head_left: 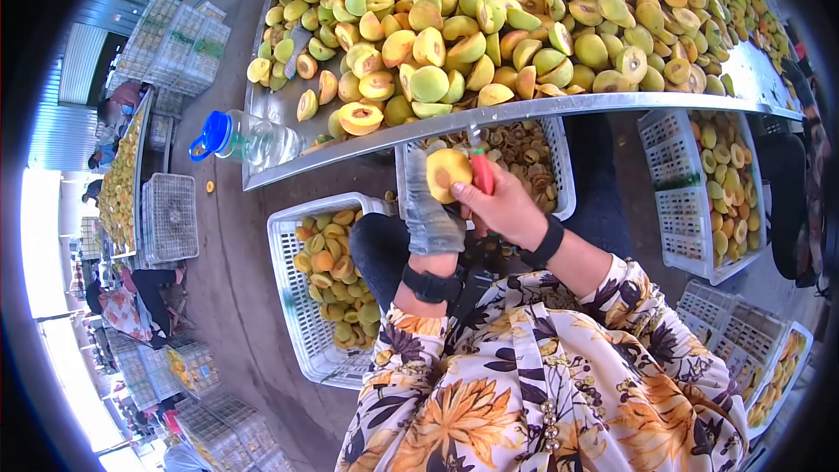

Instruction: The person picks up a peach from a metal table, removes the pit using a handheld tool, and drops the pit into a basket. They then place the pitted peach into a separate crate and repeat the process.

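My left hand (434, 210), in a grey glove with a dark band at the wrist, holds a yellow peach half (449, 173) with its cut face up. Close beside it, my right hand (507, 208) is bare and wrapped round a red-handled tool (481, 171) with a narrow metal end. The right thumb presses on the rim of the peach half. Both hands are just below the metal edge of a table (524, 114) heaped with halved yellow-green peaches (428, 45). Beneath the hands, a crate (565, 166) contains brownish pits and scraps.
A clear bottle with a blue cap (249, 138) lies at the table's left corner. White crates of peach halves stand to the left (293, 297) and right (669, 183) of my legs. Farther left, people sit by another fruit table (140, 149) among stacked crates (175, 44).
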